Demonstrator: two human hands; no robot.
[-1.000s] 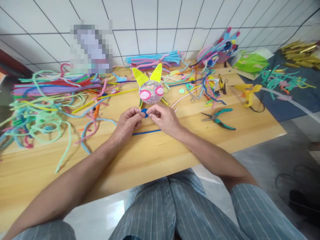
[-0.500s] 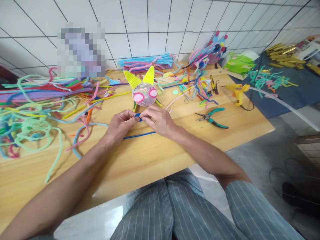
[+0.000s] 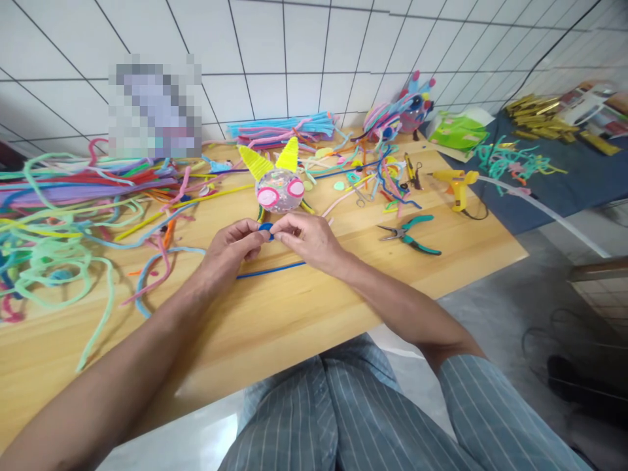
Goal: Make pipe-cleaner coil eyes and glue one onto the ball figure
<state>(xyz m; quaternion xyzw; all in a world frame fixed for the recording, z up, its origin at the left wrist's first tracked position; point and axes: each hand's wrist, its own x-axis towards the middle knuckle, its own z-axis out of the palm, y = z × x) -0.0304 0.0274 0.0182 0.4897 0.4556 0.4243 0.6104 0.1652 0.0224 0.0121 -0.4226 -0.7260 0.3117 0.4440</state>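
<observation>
Between the fingertips of both hands is a small blue pipe cleaner coil [image 3: 265,227], round and flat. My left hand [image 3: 236,243] pinches its left side, and my right hand [image 3: 308,238] pinches its right side; the fingers partly cover it. Just behind stands a clear ball figure [image 3: 279,191] with yellow pointed ears and pink-rimmed white oval eyes. A straight blue pipe cleaner [image 3: 271,269] lies on the table under and in front of my hands.
Teal-handled pliers [image 3: 411,235] and a yellow glue gun [image 3: 457,187] lie to the right. Tangled green pipe cleaners [image 3: 59,265] spread over the left side. Blue and pink bundles [image 3: 289,125] lie by the tiled wall, near another colourful figure [image 3: 415,108]. The wooden table [image 3: 314,307] ends in front of my lap.
The view has shifted slightly. Both hands stay together on the blue coil, with only a small change in how the fingers sit around it.
</observation>
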